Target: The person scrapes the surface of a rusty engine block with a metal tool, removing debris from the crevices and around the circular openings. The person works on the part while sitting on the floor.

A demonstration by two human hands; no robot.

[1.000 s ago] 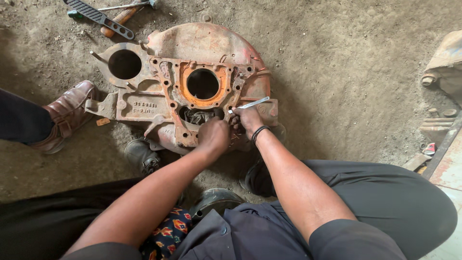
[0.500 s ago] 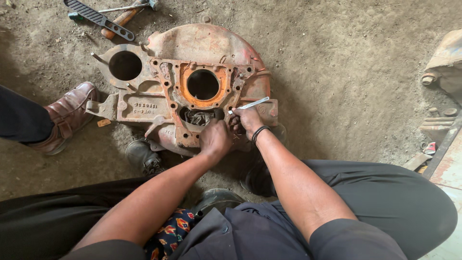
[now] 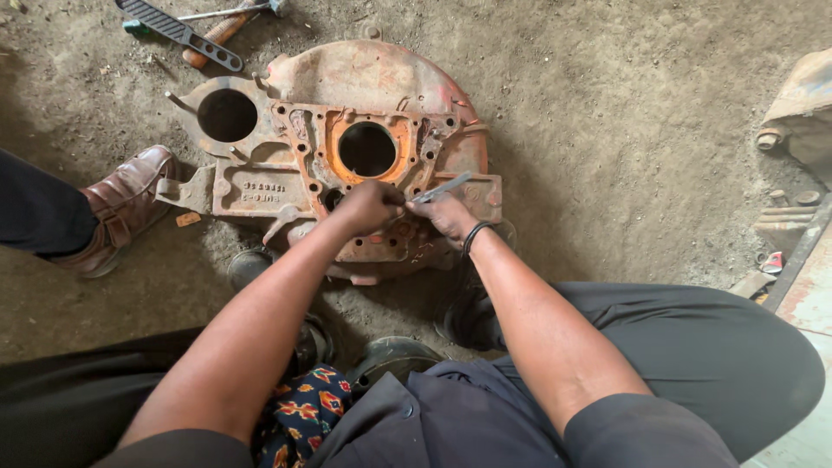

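Note:
A rusty orange cast-metal housing (image 3: 364,82) with two round holes lies flat on the dirt floor. My right hand (image 3: 449,214) grips a thin grey metal tool (image 3: 440,188) and presses its tip onto the housing's lower face. A dark band circles that wrist. My left hand (image 3: 368,206) is closed beside it, on the same spot of the housing next to the tool tip. What its fingers pinch is hidden.
Another person's brown leather shoe (image 3: 121,208) stands at the left by the housing. A black flat tool (image 3: 178,32), a hammer with a wooden handle (image 3: 227,23) and a thin rod lie at the top. Rusty parts (image 3: 802,113) sit at the right edge.
Both hands stay on the housing's lower face. The left hand has shifted slightly up toward the tool tip; the right hand and tool barely moved.

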